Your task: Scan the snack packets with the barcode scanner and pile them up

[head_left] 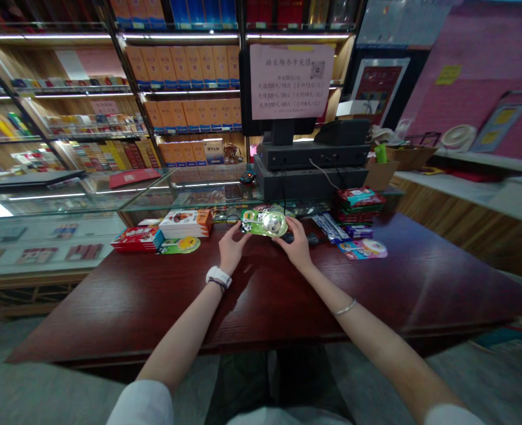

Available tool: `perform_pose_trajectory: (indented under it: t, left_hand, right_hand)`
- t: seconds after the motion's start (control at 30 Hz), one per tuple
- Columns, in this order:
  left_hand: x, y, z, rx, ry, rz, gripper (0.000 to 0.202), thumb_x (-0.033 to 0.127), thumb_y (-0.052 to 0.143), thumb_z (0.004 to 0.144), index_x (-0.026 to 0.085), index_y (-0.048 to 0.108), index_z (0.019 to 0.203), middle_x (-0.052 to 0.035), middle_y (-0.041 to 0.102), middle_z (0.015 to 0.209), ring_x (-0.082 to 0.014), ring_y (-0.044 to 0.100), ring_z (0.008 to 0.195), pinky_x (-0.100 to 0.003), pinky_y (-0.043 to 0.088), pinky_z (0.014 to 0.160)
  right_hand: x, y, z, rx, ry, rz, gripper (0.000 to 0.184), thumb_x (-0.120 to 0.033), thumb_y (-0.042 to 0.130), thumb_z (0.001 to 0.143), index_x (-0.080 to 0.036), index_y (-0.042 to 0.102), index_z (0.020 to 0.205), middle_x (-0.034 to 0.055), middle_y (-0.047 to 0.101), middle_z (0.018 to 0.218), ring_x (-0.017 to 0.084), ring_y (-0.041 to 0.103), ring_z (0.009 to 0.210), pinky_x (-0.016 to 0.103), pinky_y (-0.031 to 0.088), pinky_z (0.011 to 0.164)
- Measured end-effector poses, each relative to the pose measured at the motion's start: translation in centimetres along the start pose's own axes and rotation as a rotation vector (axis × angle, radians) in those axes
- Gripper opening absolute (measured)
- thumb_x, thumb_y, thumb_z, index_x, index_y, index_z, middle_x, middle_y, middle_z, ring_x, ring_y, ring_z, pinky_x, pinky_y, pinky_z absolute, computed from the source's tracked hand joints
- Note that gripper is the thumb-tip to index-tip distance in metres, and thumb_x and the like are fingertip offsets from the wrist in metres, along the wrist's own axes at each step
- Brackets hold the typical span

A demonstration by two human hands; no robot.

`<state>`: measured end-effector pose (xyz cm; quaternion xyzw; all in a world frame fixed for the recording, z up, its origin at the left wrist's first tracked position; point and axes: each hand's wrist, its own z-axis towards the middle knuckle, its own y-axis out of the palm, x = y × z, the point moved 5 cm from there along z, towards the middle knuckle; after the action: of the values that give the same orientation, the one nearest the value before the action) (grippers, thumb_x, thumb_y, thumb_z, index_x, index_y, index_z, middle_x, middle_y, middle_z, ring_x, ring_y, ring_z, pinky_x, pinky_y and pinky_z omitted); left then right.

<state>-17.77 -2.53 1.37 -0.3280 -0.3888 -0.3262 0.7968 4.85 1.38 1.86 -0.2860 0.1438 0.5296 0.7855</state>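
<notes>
A green blister pack [264,223] with a round panda-like figure under clear plastic is held up lengthwise above the dark red wooden table [261,301]. My left hand [233,245] pinches its left end between thumb and fingers. At its right end, my right hand [297,242] grips the edge the same way. On the table to the left lies a similar green pack [181,244] with a yellow round part, beside a red box [137,239] and a white-and-orange box [185,223]. To the right rests a blue-and-pink blister pack [364,249].
Behind the table stands a black cash register [312,171] whose screen bears a paper sign [292,81]. Purple packets [330,228] and a stack of red-green packets [361,203] lie at the back right. A glass display case [35,236] adjoins on the left.
</notes>
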Motion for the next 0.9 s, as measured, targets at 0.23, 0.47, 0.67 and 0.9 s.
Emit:
perform_pose_trajectory:
  t: [0.23, 0.47, 0.67, 0.9]
  left_hand:
    - [1.6, 0.3, -0.6, -0.037, 0.224, 0.245, 0.045, 0.029, 0.062, 0.09, 0.019, 0.058, 0.133, -0.011, 0.07, 0.123, -0.0236, 0.066, 0.111, -0.045, 0.031, 0.117]
    - [3.5, -1.1, -0.7, -0.071, 0.398, 0.465, 0.036, 0.028, 0.051, 0.095, 0.025, 0.062, 0.129, -0.0077, 0.066, 0.13, -0.0232, 0.062, 0.119, -0.045, 0.026, 0.119]
    - [3.1, -4.1, -0.2, -0.052, 0.45, 0.542, 0.034, 0.028, 0.05, 0.095, 0.027, 0.065, 0.125, -0.0065, 0.068, 0.126, -0.0247, 0.062, 0.118, -0.047, 0.026, 0.119]
    - [-0.1, -11.1, 0.2, -0.083, 0.442, 0.64, 0.035, 0.03, 0.05, 0.093, 0.021, 0.064, 0.124, -0.0101, 0.069, 0.124, -0.0261, 0.062, 0.115, -0.045, 0.036, 0.112]
  right_hand:
    - [-0.2, -0.8, 0.0, 0.055, -0.046, -0.06, 0.055, -0.04, 0.068, 0.085, -0.022, 0.052, 0.135, 0.0131, 0.059, 0.135, 0.027, 0.055, 0.126, 0.048, 0.041, 0.11]
    - [-0.9, -0.7, 0.2, 0.048, -0.073, -0.128, 0.048, -0.042, 0.065, 0.088, -0.022, 0.057, 0.131, 0.0131, 0.061, 0.134, 0.028, 0.057, 0.124, 0.049, 0.042, 0.108]
    - [-3.0, 0.9, 1.1, -0.011, -0.108, -0.158, 0.045, -0.042, 0.064, 0.088, -0.023, 0.058, 0.128, 0.012, 0.063, 0.132, 0.028, 0.058, 0.124, 0.051, 0.039, 0.109]
    - [-7.0, 7.0, 1.2, -0.137, -0.138, -0.151, 0.045, -0.041, 0.063, 0.089, -0.024, 0.057, 0.13, 0.0105, 0.061, 0.135, 0.027, 0.055, 0.127, 0.049, 0.035, 0.112]
